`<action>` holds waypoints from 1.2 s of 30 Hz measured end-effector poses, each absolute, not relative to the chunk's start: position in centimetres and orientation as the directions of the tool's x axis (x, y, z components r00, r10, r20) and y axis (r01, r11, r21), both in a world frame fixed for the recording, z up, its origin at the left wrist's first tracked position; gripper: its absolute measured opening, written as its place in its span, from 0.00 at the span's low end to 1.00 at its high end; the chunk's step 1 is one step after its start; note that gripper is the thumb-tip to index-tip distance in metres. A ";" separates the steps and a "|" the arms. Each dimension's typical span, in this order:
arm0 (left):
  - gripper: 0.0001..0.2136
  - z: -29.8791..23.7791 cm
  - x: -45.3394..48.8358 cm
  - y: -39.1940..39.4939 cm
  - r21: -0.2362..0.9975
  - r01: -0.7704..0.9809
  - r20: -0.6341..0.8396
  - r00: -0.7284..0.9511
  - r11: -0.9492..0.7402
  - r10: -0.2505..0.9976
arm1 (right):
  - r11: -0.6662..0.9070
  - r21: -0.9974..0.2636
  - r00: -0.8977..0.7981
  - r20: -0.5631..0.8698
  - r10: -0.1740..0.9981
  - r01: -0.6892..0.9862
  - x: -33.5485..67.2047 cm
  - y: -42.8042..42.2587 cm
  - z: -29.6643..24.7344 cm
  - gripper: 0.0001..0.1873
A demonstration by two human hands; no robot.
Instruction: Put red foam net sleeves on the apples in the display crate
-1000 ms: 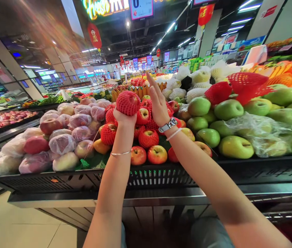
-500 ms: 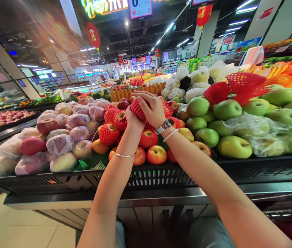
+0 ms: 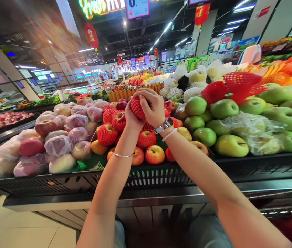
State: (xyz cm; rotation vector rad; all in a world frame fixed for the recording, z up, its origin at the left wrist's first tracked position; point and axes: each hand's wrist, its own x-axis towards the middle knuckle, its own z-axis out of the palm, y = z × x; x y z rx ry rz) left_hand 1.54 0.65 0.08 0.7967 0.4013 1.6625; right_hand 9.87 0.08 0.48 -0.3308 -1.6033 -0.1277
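Supermarket fruit stand [image 3: 156, 181], left hand [image 3: 131, 119] and right hand [image 3: 151, 107] gripping a netted apple [image 3: 137, 108]

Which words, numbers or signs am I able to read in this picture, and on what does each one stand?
"Fresh": on the neon sign at the top, the rest cut off by the picture edge.
"0.": on the hanging digital screen, the rest cut off.
Too small or blurred to read: the marks on the red lantern and the distant hanging screens.
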 end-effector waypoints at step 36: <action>0.27 1.8 0.6 -1.7 0.745 -0.166 0.664 0.094 -0.646 0.742 | 0.895 -0.447 0.175 0.882 0.438 0.013 12.7 6.0 0.6 0.30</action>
